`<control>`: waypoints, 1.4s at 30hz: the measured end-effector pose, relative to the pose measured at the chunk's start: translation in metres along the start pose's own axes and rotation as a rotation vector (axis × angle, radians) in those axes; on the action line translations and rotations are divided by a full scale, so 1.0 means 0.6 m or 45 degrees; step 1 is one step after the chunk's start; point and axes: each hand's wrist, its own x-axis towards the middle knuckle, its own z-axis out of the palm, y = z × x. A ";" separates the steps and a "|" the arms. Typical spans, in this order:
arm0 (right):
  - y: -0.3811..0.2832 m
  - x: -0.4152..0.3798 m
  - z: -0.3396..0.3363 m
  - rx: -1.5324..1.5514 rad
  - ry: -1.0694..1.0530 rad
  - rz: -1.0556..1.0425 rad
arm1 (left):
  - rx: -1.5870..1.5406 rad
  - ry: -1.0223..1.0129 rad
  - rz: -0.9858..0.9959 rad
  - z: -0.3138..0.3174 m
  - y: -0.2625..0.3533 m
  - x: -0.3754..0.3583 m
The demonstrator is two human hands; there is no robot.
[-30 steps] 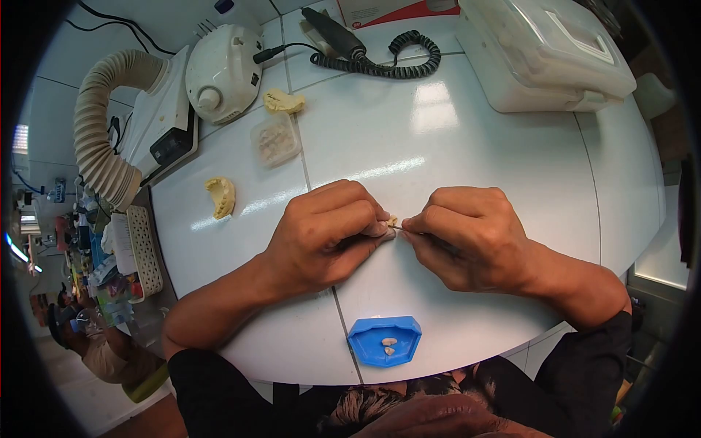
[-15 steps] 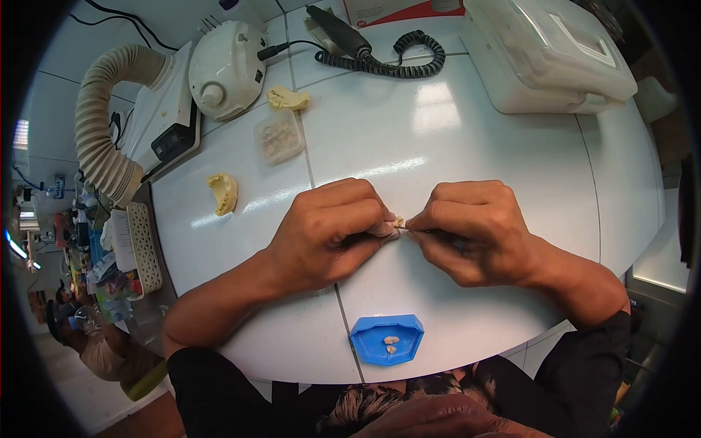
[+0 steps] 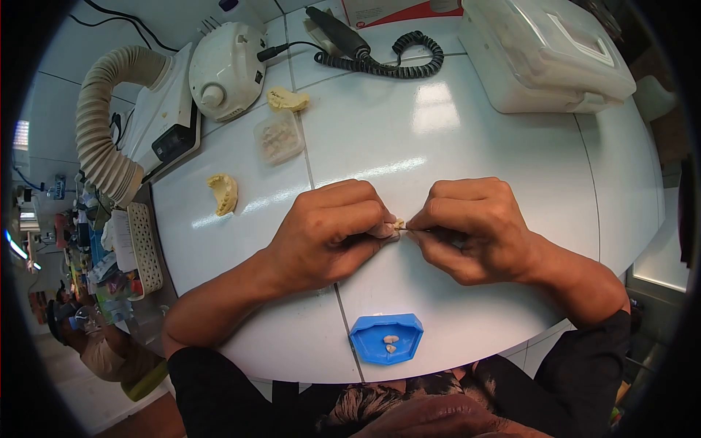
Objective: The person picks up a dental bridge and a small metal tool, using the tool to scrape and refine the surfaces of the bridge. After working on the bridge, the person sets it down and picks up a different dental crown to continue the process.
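Fingertips of my left hand point(image 3: 332, 230) pinch a small cream-coloured tooth-like piece point(image 3: 398, 223), partly covered by the fingers. Facing it, my right hand point(image 3: 475, 230) is closed in a pinch around a thin, dark, pointed tool point(image 3: 407, 230) whose tip reaches the piece. Most of the tool is hidden in the fingers. Below the hands, near the table's front edge, sits a blue angular dish point(image 3: 365, 344) with two small pale tooth-like pieces point(image 3: 391, 339) in it.
Yellowish dental casts point(image 3: 223, 194) and a clear box of pale bits point(image 3: 280, 139) lie left. Behind are a white control unit point(image 3: 226, 69), a black handpiece point(image 3: 339, 31), a ribbed hose point(image 3: 102, 117) and a lidded case point(image 3: 548, 58). A person point(image 3: 102, 350) sits far left.
My right hand has shifted very slightly upward and the tool tip at the cream piece has moved a little. My left hand stays almost still, keeping its pinch.
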 end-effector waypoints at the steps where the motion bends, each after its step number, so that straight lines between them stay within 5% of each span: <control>1: 0.001 -0.001 0.001 -0.008 -0.002 -0.004 | -0.001 -0.002 -0.002 0.000 0.000 0.000; 11: -0.018 -0.014 0.017 -0.389 0.119 -0.139 | 0.047 0.005 0.033 0.001 0.000 -0.001; 42: -0.022 -0.011 0.013 -0.252 0.015 -0.118 | 0.065 -0.029 0.117 0.005 0.001 0.001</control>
